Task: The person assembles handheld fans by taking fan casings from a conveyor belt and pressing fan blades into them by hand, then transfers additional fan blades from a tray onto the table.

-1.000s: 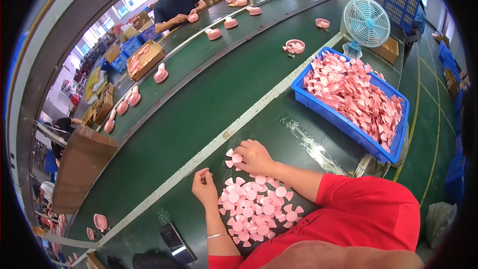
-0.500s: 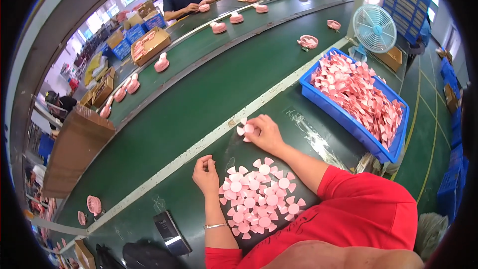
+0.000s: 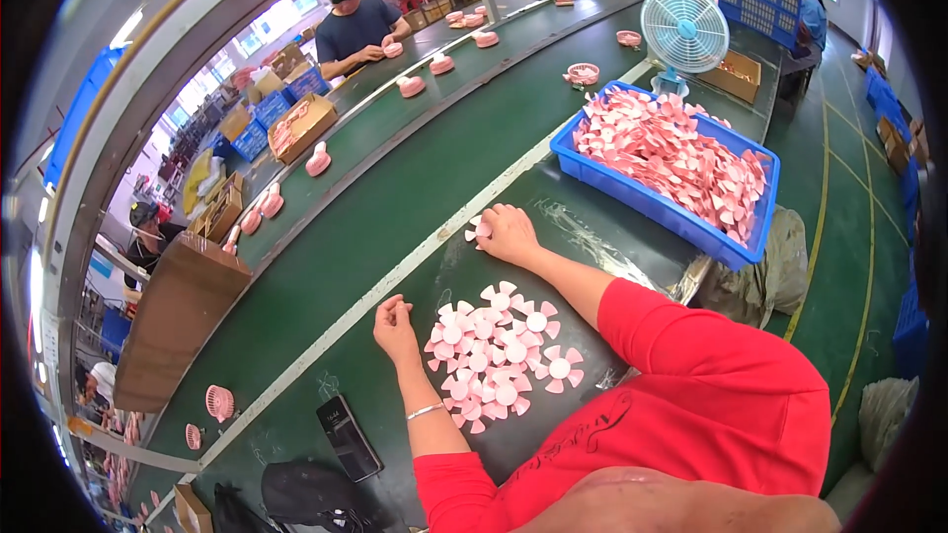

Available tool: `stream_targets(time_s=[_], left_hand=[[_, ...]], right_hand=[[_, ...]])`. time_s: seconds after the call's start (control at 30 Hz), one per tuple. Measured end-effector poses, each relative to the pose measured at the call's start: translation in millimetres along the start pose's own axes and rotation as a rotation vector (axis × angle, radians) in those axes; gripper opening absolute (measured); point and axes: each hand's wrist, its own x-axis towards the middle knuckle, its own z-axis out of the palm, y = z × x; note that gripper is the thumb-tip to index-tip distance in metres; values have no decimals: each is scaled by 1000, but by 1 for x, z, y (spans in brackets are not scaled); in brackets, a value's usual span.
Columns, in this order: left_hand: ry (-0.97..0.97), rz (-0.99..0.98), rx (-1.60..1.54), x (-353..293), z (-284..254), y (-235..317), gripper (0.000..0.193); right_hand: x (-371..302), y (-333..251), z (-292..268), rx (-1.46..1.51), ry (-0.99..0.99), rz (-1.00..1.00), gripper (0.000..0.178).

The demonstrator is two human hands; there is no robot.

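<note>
Pink plastic fan rotor (image 3: 478, 229) in the right hand (image 3: 509, 234), beside the pale rail (image 3: 395, 283) that divides the bench (image 3: 296, 429) from the green belt (image 3: 365, 217). One second earlier the same hand lay just off the far edge of the rotor pile (image 3: 514, 351); it has since travelled outward, and a clear strip of bench now separates the held piece from the heap. Its fingers are bent and closed over the right side of the rotor, leaving only the left blades exposed; whether the piece rests on the bench or is lifted slightly cannot be told. The left hand (image 3: 396, 326) has kept its place left of the pile, half curled with the thumb near the fingertips; no object shows in it, though the closed fingers could hide something small. The change implies that a single rotor has been singled out, the work being done, in all likelihood, one piece at a time and chiefly by the right hand. Most of the stock is unaffected: loose rotors lie flat and overlapping before the person, and a far larger quantity fills the blue tray (image 3: 647, 207) beyond the right forearm. A dark phone (image 3: 349, 437) lies apart, to the left.
</note>
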Motion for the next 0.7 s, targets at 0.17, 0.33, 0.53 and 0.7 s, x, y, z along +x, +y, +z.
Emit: stream_targets(time_s=[0.17,0.33,0.53,0.7], left_hand=[[47,-41,-163,-1,-6,-2,12],[-1,-91,-149,-11,-4,8,13],[-26,-103,-142,-14,-5,10,14],[-92,-76,42,-14,-4,13,10]], right_hand=[[3,0,0,8,-54,27,24],[5,6,0,26,-51,38,24],[5,5,-2,46,-22,41,21],[4,1,-2,70,-70,42,20]])
